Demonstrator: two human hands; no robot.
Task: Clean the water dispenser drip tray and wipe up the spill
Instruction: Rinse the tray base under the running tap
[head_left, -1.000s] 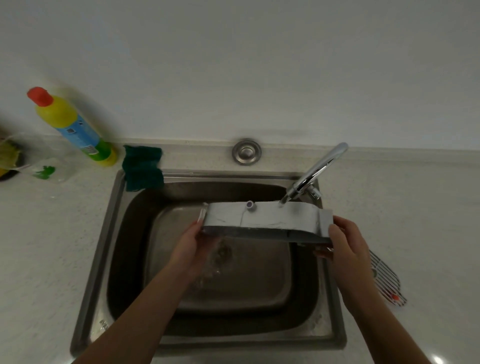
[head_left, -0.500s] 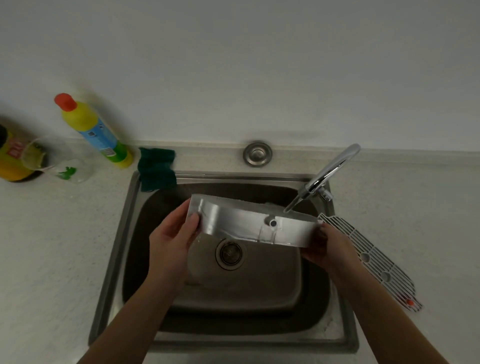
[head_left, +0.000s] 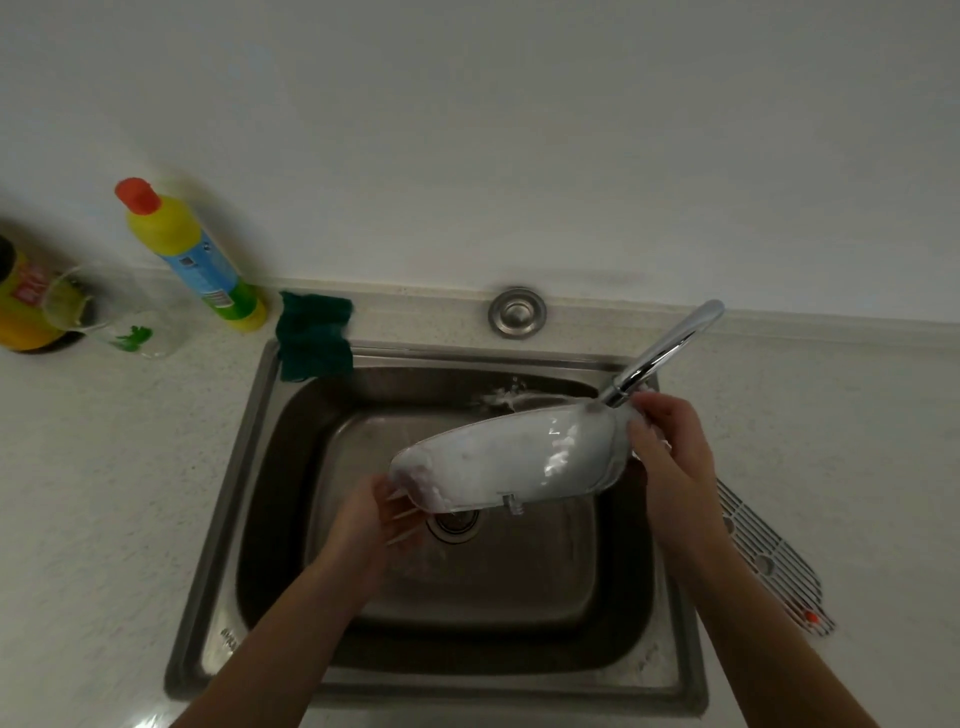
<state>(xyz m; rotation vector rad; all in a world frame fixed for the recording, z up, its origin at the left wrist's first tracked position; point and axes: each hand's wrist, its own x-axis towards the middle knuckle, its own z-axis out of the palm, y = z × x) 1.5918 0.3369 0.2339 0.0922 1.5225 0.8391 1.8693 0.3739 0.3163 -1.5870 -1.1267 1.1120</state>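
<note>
The white drip tray (head_left: 511, 457) hangs over the steel sink (head_left: 249, 457), tilted with its right end high under the faucet (head_left: 662, 351). Water runs over it and splashes at the sink's back wall. My right hand (head_left: 667, 449) grips the tray's right end just below the spout. My left hand (head_left: 376, 512) holds the lower left end from beneath, fingers partly hidden by the tray. The tray's grille (head_left: 769, 558) lies on the counter to the right of the sink.
A green cloth (head_left: 314, 335) hangs over the sink's back left corner. A yellow detergent bottle (head_left: 189, 254) with a red cap, a glass cup (head_left: 111, 312) and a dark bottle (head_left: 23, 301) stand at the back left. A round steel cap (head_left: 517, 312) sits behind the sink.
The tray has turned from nearly level to slanted, right end raised under the faucet. Water now runs over it. My left hand dropped lower; my right hand rose toward the spout.
</note>
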